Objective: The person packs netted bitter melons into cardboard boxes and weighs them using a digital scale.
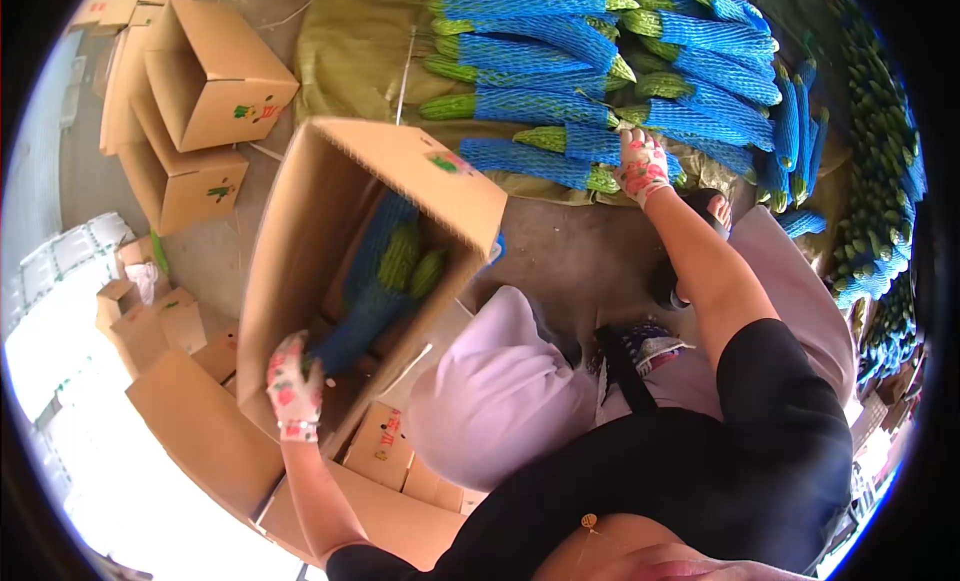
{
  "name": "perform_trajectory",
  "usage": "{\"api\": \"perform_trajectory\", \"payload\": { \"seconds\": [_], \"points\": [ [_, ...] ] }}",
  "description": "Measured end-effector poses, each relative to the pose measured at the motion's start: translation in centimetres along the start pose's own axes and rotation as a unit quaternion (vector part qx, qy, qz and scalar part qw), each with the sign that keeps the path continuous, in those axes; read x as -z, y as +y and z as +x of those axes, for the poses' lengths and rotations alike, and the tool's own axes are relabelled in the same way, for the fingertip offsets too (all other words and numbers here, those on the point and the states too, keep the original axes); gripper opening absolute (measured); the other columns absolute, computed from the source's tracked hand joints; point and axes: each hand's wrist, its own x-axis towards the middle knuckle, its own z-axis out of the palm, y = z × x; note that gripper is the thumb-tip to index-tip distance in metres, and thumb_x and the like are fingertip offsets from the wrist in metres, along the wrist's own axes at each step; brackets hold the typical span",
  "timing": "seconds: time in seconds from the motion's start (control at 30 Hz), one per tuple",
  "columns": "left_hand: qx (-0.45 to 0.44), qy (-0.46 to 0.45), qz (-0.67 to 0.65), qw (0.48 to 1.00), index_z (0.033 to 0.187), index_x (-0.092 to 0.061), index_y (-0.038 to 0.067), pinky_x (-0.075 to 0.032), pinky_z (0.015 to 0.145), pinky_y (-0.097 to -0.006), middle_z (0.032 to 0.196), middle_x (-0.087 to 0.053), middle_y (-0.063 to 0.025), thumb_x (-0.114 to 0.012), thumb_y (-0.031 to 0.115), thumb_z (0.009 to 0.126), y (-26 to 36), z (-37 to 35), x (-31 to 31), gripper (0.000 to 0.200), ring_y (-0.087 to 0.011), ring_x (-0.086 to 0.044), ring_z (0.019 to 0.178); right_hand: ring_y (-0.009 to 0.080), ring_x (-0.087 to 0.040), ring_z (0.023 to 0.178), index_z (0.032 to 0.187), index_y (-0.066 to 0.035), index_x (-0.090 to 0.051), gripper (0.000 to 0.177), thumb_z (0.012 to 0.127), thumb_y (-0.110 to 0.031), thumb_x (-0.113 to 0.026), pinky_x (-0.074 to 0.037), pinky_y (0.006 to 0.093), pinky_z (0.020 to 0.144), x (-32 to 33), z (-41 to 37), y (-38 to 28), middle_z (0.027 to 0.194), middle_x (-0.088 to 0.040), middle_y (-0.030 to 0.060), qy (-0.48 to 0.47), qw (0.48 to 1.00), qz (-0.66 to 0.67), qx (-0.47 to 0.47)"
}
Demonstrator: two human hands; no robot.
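My left hand [295, 386], in a white glove with a red pattern, is at the near left edge of an open cardboard box [400, 166], its fingers around a blue-netted bitter melon [350, 331] partly inside. More netted green melons [400, 258] lie in that box. My right hand [643, 164], in a matching glove, rests on a netted melon [592, 141] at the near edge of the pile, fingers bent over it. Its fingertips are partly hidden against the net. The pile of blue-netted melons [545, 46] lies in rows on an olive cloth [345, 46].
Open boxes [225, 111] stand at the upper left, with more cartons [205, 431] at the lower left. A long heap of melons [870, 181] runs down the right side. My knees and a sandalled foot [718, 211] are close to the pile.
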Motion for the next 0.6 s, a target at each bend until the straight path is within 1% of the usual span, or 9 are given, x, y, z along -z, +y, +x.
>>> {"api": "perform_trajectory", "payload": {
  "seconds": [0.1, 0.2, 0.27, 0.33, 0.4, 0.47, 0.5, 0.57, 0.6],
  "points": [
    [0.13, 0.124, -0.218, 0.959, 0.106, -0.062, 0.001, -0.051, 0.079, -0.0372, 0.107, -0.062, -0.0168, -0.06, 0.009, 0.081, 6.9, 1.1, 4.2, 0.026, -0.03, -0.062, 0.094, 0.0314, -0.056, 0.107, 0.122, -0.008, -0.048, 0.065, 0.067, -0.029, -0.075, -0.044, 0.0401, 0.093, -2.1, 1.7, 2.5, 0.115, -0.055, 0.0138, -0.074, 0.992, -0.1, 0.017],
    [-0.117, 0.168, -0.307, 0.929, 0.092, -0.06, -0.001, -0.05, 0.067, -0.0335, 0.09, -0.067, -0.0173, -0.052, 0.009, 0.082, 14.0, 2.7, 7.4, 0.016, -0.0237, -0.066, 0.082, 0.0319, -0.059, 0.103, 0.12, -0.007, -0.05, 0.061, 0.068, -0.028, -0.074, -0.047, 0.0407, 0.089, 2.6, 3.7, 3.7, 0.11, -0.06, 0.0143, -0.186, 0.977, 0.018, 0.1],
    [-0.194, 0.134, -0.443, 0.865, 0.102, -0.06, -0.002, -0.051, 0.069, -0.0336, 0.09, -0.068, -0.0179, -0.053, 0.013, 0.084, 17.4, 3.1, 7.6, 0.024, -0.0272, -0.067, 0.082, 0.0293, -0.062, 0.096, 0.119, -0.005, -0.051, 0.059, 0.069, -0.026, -0.073, -0.049, 0.0386, 0.082, 5.7, 3.7, 4.3, 0.102, -0.062, 0.015, -0.193, 0.971, 0.088, 0.114],
    [-0.185, -0.091, -0.527, 0.824, 0.12, -0.057, 0.003, -0.052, 0.075, -0.0366, 0.102, -0.066, -0.0209, -0.062, 0.022, 0.086, 18.2, 4.8, 8.5, 0.04, -0.0315, -0.067, 0.088, 0.0252, -0.063, 0.09, 0.114, -0.005, -0.051, 0.053, 0.071, -0.029, -0.071, -0.049, 0.0391, 0.078, 9.2, 3.7, 4.4, 0.094, -0.062, 0.0156, -0.217, 0.902, 0.354, 0.116],
    [-0.064, -0.15, -0.689, 0.706, 0.14, -0.04, 0.008, -0.047, 0.092, -0.0422, 0.122, -0.057, -0.0224, -0.071, 0.032, 0.081, 21.5, 5.6, 7.2, 0.071, -0.0335, -0.06, 0.108, 0.0236, -0.062, 0.088, 0.114, -0.003, -0.053, 0.055, 0.072, -0.034, -0.072, -0.049, 0.0371, 0.077, 13.7, 3.2, 2.8, 0.09, -0.061, 0.0158, -0.136, 0.866, 0.455, 0.158],
    [0.014, -0.166, -0.751, 0.638, 0.146, -0.027, 0.01, -0.033, 0.106, -0.0483, 0.141, -0.039, -0.0222, -0.078, 0.035, 0.074, 25.5, 8.1, 7.7, 0.092, -0.0333, -0.042, 0.129, 0.0235, -0.061, 0.086, 0.118, -0.003, -0.053, 0.059, 0.074, -0.038, -0.073, -0.049, 0.0355, 0.077, 24.0, 0.8, -2.0, 0.097, -0.061, 0.0156, -0.087, 0.907, 0.377, 0.166],
    [-0.038, -0.114, -0.772, 0.624, 0.148, -0.022, 0.01, -0.028, 0.108, -0.0494, 0.144, -0.034, -0.0207, -0.078, 0.036, 0.074, 26.8, 9.1, 7.1, 0.097, -0.0327, -0.035, 0.133, 0.0219, -0.06, 0.085, 0.121, -0.004, -0.053, 0.059, 0.076, -0.037, -0.074, -0.048, 0.0337, 0.075, 25.7, 0.1, -3.5, 0.1, -0.059, 0.014, 0.057, 0.877, 0.375, 0.295],
    [-0.085, -0.007, -0.807, 0.584, 0.149, -0.018, 0.011, -0.024, 0.111, -0.0504, 0.146, -0.032, -0.0154, -0.078, 0.043, 0.071, 28.0, 10.7, 6.2, 0.103, -0.0317, -0.032, 0.134, 0.0182, -0.057, 0.083, 0.126, -0.005, -0.051, 0.059, 0.079, -0.033, -0.074, -0.047, 0.0303, 0.074, 29.0, -1.7, -5.6, 0.105, -0.056, 0.0105, 0.091, 0.76, 0.453, 0.457],
    [-0.09, 0.035, -0.82, 0.564, 0.145, -0.023, 0.008, -0.028, 0.104, -0.0473, 0.135, -0.036, -0.0134, -0.077, 0.043, 0.073, 27.8, 11.2, 6.7, 0.097, -0.0291, -0.036, 0.123, 0.0155, -0.055, 0.083, 0.128, -0.005, -0.051, 0.056, 0.081, -0.027, -0.072, -0.047, 0.0285, 0.075, 29.5, -2.2, -6.6, 0.104, -0.055, 0.0073, 0.025, 0.708, 0.527, 0.468]
  ]
}}
